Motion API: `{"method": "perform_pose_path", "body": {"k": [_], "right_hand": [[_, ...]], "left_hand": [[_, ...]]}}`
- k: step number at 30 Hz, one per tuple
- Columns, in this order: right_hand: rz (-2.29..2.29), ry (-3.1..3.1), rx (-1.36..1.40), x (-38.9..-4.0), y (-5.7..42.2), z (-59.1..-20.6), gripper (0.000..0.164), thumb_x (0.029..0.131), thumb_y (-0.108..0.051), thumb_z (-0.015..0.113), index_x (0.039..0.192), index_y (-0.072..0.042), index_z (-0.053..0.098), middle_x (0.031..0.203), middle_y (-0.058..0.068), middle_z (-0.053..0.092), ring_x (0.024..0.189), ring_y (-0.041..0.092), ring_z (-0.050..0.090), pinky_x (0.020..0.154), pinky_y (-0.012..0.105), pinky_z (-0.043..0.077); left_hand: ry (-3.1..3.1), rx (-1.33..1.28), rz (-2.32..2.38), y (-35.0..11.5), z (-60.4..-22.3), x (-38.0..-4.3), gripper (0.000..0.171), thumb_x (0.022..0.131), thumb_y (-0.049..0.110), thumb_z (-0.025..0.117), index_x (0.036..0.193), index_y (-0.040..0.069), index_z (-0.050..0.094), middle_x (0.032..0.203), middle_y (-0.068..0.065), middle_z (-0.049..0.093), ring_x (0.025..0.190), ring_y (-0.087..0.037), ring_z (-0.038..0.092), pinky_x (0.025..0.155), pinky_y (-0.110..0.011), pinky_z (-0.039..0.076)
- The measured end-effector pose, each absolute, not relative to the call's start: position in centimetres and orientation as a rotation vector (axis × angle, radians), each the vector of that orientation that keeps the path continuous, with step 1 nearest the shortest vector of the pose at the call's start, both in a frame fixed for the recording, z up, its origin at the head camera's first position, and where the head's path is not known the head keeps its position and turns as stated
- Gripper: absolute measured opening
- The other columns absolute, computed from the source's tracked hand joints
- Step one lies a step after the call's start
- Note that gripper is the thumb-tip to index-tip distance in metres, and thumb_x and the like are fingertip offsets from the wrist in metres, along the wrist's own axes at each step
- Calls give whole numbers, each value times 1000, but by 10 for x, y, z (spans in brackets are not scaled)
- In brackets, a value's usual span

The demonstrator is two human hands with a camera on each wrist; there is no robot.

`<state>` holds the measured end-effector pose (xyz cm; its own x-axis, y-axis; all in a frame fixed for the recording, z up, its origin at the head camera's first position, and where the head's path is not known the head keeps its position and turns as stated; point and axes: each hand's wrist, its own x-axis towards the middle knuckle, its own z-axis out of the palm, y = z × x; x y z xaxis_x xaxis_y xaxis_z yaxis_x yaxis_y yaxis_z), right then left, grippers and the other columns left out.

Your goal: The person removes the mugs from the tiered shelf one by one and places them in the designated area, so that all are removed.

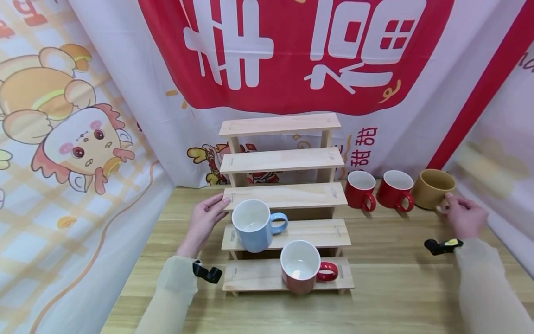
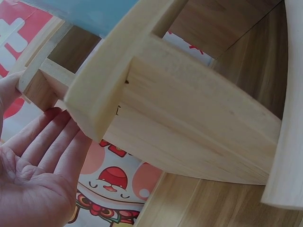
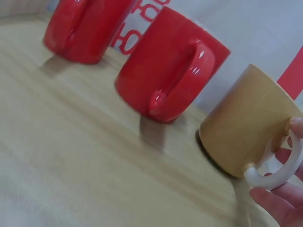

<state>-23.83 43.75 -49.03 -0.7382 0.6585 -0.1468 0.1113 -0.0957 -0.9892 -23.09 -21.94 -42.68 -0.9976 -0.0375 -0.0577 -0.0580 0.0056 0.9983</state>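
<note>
Plain cream sleeves cover both forearms; the left sleeve (image 1: 168, 290) is loose and lightly creased, with a wavy edge, and the right sleeve (image 1: 484, 283) is of similar pale cloth. A black wrist device (image 1: 207, 272) with a small rounded block sits at the left cuff. Its black counterpart (image 1: 435, 247) at the right bears a yellow patch (image 1: 451, 242). The left grip (image 1: 205, 221) and right grip (image 1: 467, 217) are bare hands.

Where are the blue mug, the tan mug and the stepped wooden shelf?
Blue mug (image 1: 255, 238): head view, front of its outer wall.
Tan mug (image 3: 247, 124): right wrist view, side wall.
Stepped wooden shelf (image 1: 292, 196): head view, bare middle tier.
</note>
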Motion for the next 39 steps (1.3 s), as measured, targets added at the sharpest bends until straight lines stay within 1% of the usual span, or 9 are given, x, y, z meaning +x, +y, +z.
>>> {"method": "perform_pose_path", "body": {"k": [4, 8, 11, 14, 17, 21, 26, 33, 39], "right_hand": [[1764, -1901, -819, -236, 438, -493, 17, 94, -28, 75, 77, -29, 74, 61, -18, 64, 53, -1, 62, 48, 9, 49], [1693, -1991, -842, -235, 440, -492, 17, 93, -35, 75, 76, -36, 71, 64, -24, 63, 61, -5, 57, 54, 7, 46], [1682, -2000, -826, -235, 442, -489, 11, 91, -36, 78, 82, -37, 71, 68, -26, 64, 66, -7, 58, 55, 6, 45], [1720, -1964, -749, -237, 440, -480, 10, 89, -34, 82, 94, -32, 74, 75, -25, 66, 70, -6, 62, 56, 6, 49], [1704, -1965, -688, -238, 433, -463, 30, 89, -36, 81, 114, -22, 74, 86, -23, 66, 82, -4, 61, 65, 5, 50], [1617, -2016, -654, -239, 418, -432, 52, 89, -42, 79, 134, -17, 67, 100, -19, 66, 100, 0, 59, 76, 3, 44], [1605, -2101, -536, -234, 390, -389, 57, 88, -49, 77, 136, -20, 67, 109, -18, 69, 106, 2, 57, 77, 3, 43], [1617, -2255, -322, -220, 336, -341, 56, 91, -49, 73, 140, -25, 64, 125, -10, 66, 111, 7, 55, 77, 6, 48], [1463, -2449, -139, -210, 285, -319, 61, 92, -59, 66, 144, -28, 60, 141, 0, 61, 125, 21, 53, 81, 11, 51]], "left_hand": [[2214, -105, 2206, -219, -428, -231, 65, 97, 32, 73, 146, -2, 49, 146, -20, 53, 126, -28, 58, 99, -28, 54], [2212, -101, 2215, -219, -427, -232, 64, 97, 33, 74, 146, -2, 51, 145, -19, 54, 125, -28, 59, 98, -28, 54], [2213, -101, 2212, -219, -428, -232, 64, 96, 33, 74, 145, -1, 51, 145, -19, 54, 125, -28, 59, 98, -28, 54], [2209, -100, 2205, -220, -428, -233, 65, 96, 34, 74, 146, 0, 51, 146, -18, 54, 126, -28, 59, 99, -28, 53], [2214, -99, 2197, -221, -429, -233, 64, 97, 34, 73, 146, 0, 51, 146, -18, 54, 125, -27, 59, 99, -28, 53], [2221, -100, 2196, -221, -429, -234, 62, 97, 33, 73, 145, -1, 52, 144, -20, 55, 124, -27, 60, 98, -27, 54], [2212, -100, 2203, -222, -428, -233, 62, 97, 33, 72, 145, -1, 52, 144, -20, 55, 124, -26, 60, 98, -27, 54], [2213, -98, 2196, -222, -428, -233, 60, 98, 31, 72, 145, 0, 52, 144, -20, 55, 123, -26, 61, 98, -27, 54], [2213, -103, 2197, -222, -429, -233, 61, 98, 32, 73, 145, 0, 52, 144, -20, 55, 124, -27, 60, 99, -28, 53]]}}
